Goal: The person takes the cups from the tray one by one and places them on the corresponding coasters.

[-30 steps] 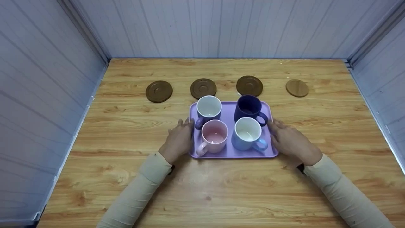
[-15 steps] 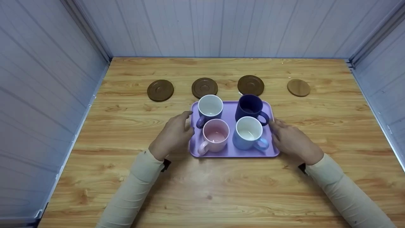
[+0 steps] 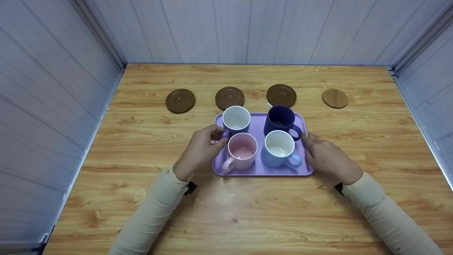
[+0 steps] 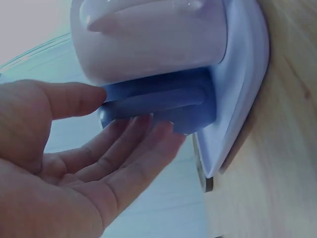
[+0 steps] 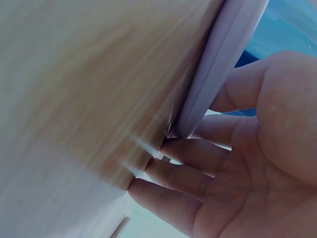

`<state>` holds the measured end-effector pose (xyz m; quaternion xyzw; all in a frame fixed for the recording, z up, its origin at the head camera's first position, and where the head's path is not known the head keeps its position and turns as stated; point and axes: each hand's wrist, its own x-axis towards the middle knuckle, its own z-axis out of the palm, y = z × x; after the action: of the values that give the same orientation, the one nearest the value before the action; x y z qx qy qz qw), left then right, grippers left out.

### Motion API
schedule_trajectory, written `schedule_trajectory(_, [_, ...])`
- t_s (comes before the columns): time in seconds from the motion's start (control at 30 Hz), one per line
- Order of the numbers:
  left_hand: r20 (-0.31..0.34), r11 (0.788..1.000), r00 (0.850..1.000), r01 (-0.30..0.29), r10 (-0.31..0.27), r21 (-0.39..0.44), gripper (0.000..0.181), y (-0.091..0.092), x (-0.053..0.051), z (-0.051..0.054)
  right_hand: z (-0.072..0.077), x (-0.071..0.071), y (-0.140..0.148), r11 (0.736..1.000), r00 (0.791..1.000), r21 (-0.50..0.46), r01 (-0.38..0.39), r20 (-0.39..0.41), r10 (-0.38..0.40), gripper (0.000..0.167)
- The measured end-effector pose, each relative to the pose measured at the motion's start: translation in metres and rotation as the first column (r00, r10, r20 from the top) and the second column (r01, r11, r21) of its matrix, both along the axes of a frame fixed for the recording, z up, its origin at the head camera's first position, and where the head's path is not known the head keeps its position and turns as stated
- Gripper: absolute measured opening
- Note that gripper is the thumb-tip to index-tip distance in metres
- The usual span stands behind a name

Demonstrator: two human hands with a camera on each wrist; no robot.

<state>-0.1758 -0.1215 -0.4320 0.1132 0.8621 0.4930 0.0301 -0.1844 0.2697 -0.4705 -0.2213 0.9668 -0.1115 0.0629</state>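
A purple tray [image 3: 258, 170] carries several mugs. My left hand [image 3: 200, 148] pinches the handle of the purple mug with a white inside [image 3: 236, 118], at the tray's back left; in the left wrist view, thumb and fingertips lie on either side of that handle [image 4: 153, 101]. Before it stands a pink mug [image 3: 242, 150]. A dark blue mug [image 3: 279, 120] is at the back right, a light blue mug [image 3: 278, 148] at the front right. My right hand [image 3: 329, 159] rests against the tray's right rim, fingers fairly straight; thumb and index tips are hidden behind the rim in its wrist view.
Behind the tray, three dark brown coasters [image 3: 180, 101], [image 3: 229, 98], [image 3: 281, 95] and a lighter wooden coaster [image 3: 335, 98] lie in a row on the wood-grain table [image 3: 233, 219]. Pale panels [image 3: 226, 32] enclose the table at the back and sides.
My left hand has let go of the tray's left rim, drawn back, then come in to the purple mug's handle and taken hold. My right hand stays at the right rim; the mugs keep their places.
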Motion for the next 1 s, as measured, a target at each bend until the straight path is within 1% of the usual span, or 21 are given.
schedule_trajectory(0.13, [0.018, 1.0, 1.0, -0.025, 0.025, 0.015, 0.02, 0.003, 0.0, -0.003, 0.0, 0.0, 0.0, 1.0, 1.0, 0.007, 0.0, 0.006, 0.0, 0.056])
schedule_trajectory(0.23, [0.022, 1.0, 0.999, -0.031, 0.031, 0.003, 0.015, 0.004, 0.0, -0.006, -0.001, -0.001, -0.001, 1.0, 1.0, 0.008, 0.0, 0.01, 0.0, 0.056])
schedule_trajectory(0.4, [-0.019, 0.999, 0.999, -0.032, 0.031, -0.015, 0.009, 0.007, -0.001, -0.011, -0.001, -0.001, -0.001, 1.0, 1.0, -0.001, -0.002, -0.006, 0.002, 0.054])
schedule_trajectory(0.6, [-0.066, 0.998, 0.996, -0.054, 0.053, -0.019, 0.013, 0.008, -0.001, -0.015, -0.002, -0.001, -0.001, 1.0, 1.0, -0.018, -0.003, -0.02, 0.003, 0.052])
schedule_trajectory(1.0, [-0.076, 0.998, 0.995, -0.065, 0.064, -0.008, 0.012, 0.009, -0.002, -0.017, -0.002, 0.0, -0.001, 1.0, 0.999, -0.029, -0.008, -0.036, 0.007, 0.051])
